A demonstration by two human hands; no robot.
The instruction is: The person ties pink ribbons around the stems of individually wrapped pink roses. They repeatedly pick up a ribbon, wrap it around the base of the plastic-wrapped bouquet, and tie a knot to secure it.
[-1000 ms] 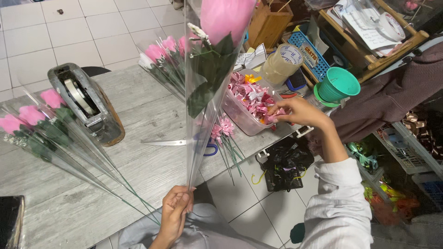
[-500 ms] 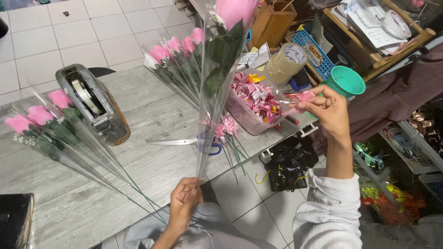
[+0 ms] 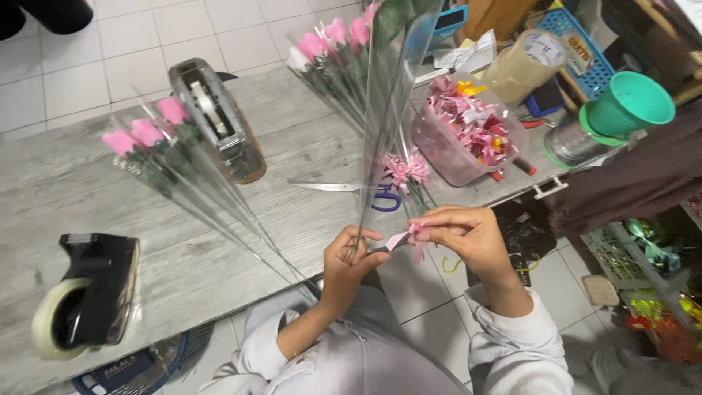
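Observation:
My left hand grips the lower stem end of a single rose in a clear plastic sleeve, held upright in front of me. My right hand pinches a small pink ribbon bow against the stem just beside the left hand's fingers. A clear tub of pink, red and yellow bows stands on the grey wooden table to the right.
Wrapped pink roses lie at the left and at the back. Blue-handled scissors lie mid-table. Two tape dispensers stand on the table. A tape roll and green cup sit at the right.
My right hand has come from the tub of bows with a pink bow and brought it down to the stem at my left hand. The rose has stayed upright.

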